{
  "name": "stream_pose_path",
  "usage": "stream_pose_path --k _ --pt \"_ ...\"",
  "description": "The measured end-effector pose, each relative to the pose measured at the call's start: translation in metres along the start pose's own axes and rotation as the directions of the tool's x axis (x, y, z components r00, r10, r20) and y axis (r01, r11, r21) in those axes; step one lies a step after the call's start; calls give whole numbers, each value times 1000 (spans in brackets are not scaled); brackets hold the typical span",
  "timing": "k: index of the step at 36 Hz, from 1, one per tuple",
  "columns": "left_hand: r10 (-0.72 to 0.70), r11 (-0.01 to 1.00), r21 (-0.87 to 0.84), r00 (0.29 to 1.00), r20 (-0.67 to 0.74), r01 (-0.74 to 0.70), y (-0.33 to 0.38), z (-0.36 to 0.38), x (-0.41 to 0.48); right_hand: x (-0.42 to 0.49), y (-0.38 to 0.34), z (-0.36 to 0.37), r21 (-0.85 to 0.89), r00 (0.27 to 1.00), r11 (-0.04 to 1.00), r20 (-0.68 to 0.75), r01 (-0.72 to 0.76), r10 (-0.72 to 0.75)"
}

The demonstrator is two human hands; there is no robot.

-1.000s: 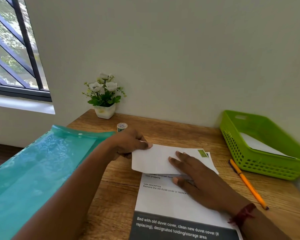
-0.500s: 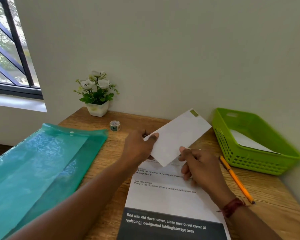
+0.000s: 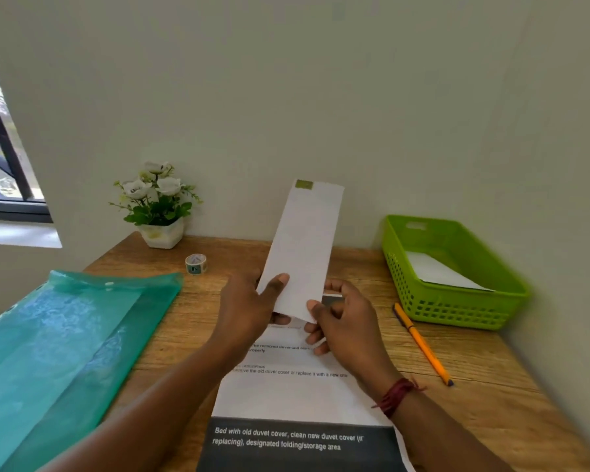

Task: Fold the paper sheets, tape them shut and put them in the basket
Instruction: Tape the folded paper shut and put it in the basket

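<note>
Nearest, flat on the wooden desk (image 3: 491, 403): a printed sheet (image 3: 297, 396), likely next in line for folding. Just above it, lifted upright off the desk, the folded paper (image 3: 304, 247), lower end pinched by the left hand (image 3: 249, 308) with thumb in front and by the right hand (image 3: 341, 321) at the corner, probably to check the green tape tab (image 3: 304, 184) sealing the top edge. Farther right, the green basket (image 3: 457, 311) with one folded sheet (image 3: 443, 274) already inside, seemingly the destination; back left, the tape roll (image 3: 196, 264), kept within reach.
</note>
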State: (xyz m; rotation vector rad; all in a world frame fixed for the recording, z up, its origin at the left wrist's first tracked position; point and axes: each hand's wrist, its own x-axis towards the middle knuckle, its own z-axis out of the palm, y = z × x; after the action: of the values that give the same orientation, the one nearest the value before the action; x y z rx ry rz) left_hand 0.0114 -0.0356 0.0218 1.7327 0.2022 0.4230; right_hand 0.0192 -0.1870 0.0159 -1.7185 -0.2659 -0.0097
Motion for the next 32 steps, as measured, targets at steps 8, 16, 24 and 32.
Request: stream_pose_path --k 8,16,24,32 --pt "48 999 16 982 182 -51 16 18 -6 21 6 -27 -138 951 972 -221 191 -218" --pt "118 990 -117 930 349 -82 76 75 -1 35 -8 -87 -494 686 819 -489 292 -540" --pt "129 990 -101 926 355 -99 91 137 -2 40 -12 -138 -609 552 782 -609 135 -569" --pt "124 992 -17 958 257 -124 82 174 2 39 -11 -159 -647 610 761 -625 -54 -488"
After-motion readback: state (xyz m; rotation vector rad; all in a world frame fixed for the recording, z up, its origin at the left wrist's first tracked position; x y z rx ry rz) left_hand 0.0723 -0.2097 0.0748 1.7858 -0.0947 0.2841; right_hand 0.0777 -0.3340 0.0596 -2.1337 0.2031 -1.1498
